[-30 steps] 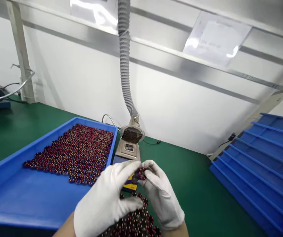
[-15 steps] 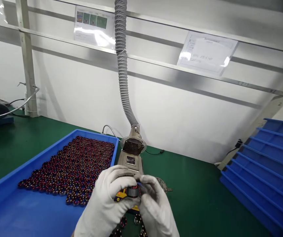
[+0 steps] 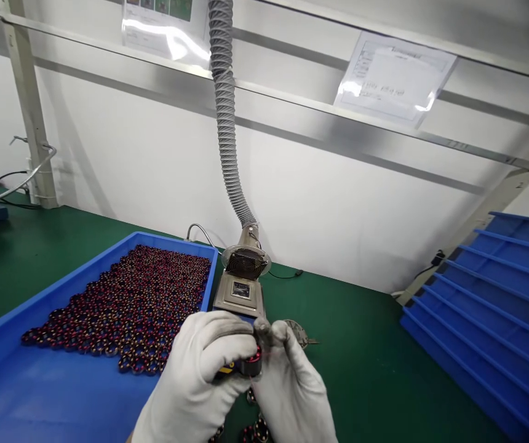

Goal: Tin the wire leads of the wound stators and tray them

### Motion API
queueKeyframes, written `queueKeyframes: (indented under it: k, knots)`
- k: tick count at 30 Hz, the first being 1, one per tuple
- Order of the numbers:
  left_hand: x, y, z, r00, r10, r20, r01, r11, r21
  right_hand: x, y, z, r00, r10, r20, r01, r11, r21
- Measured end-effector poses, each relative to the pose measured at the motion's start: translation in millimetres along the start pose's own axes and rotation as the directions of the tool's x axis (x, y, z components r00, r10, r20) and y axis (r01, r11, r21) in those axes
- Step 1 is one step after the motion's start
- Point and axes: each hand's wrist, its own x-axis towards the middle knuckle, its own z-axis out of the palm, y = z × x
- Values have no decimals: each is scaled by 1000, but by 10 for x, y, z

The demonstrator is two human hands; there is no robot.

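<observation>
Both my hands wear white gloves and meet low in the middle of the view. My left hand (image 3: 200, 375) is curled round a small dark wound coil (image 3: 251, 364) with red wire showing. My right hand (image 3: 292, 387) pinches the same coil from the right with thumb and fingertips. Below the hands, a few loose coils (image 3: 253, 431) lie on the green mat. Just behind the hands stands a small metal solder pot (image 3: 239, 292).
A blue tray (image 3: 38, 394) at the left holds several rows of dark red coils (image 3: 130, 307). A grey ribbed fume hose (image 3: 225, 123) drops to a round inlet (image 3: 245, 261) over the pot. Stacked blue trays (image 3: 490, 307) lean at the right. Small tweezers (image 3: 299, 335) lie right of the pot.
The hands have turned the coil from flat face-up to on its side and lowered it slightly. The view has shifted, so fewer loose coils show below.
</observation>
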Motion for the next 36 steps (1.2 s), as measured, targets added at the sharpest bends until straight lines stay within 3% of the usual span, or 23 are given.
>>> queueKeyframes:
  k: [2,5,9,13,16,20,26,29,33,35,36]
  knots:
    - [7,11,-11,1000,-9,-8,9,1000,18,-13,-20,0,999,-49,-4,49,999,-11]
    - [10,21,-24,1000,6,-24,-5,998,60,-64,-21,12,989,-148,-7,143,970,-195]
    - [-17,28,-27,997,73,-33,-65,979,193,-113,67,28,991,-135,12,127,898,-422]
    - [-51,27,-11,997,66,-31,-57,970,236,-80,158,35,989,-139,42,142,879,-455]
    - [-65,13,17,999,39,-26,-33,981,193,-44,168,29,997,-71,14,71,925,-373]
    - [-68,-33,27,995,-89,36,87,995,56,-34,162,7,999,17,-28,-20,993,-116]
    - [-13,-69,-66,976,-170,133,193,964,-181,-55,167,37,993,84,-78,-89,994,-58]
    - [3,-44,-86,949,-291,119,313,911,-269,-82,140,89,989,138,-51,-139,990,-20]
    - [-13,-31,-115,854,-520,0,480,788,-385,-124,84,105,979,202,-18,-202,979,24]
    - [-29,-32,-125,837,-547,-1,512,784,-350,-132,73,81,977,213,12,-214,974,70]
    - [-38,-31,-124,850,-525,40,511,806,-297,-131,74,64,976,215,23,-217,972,93]
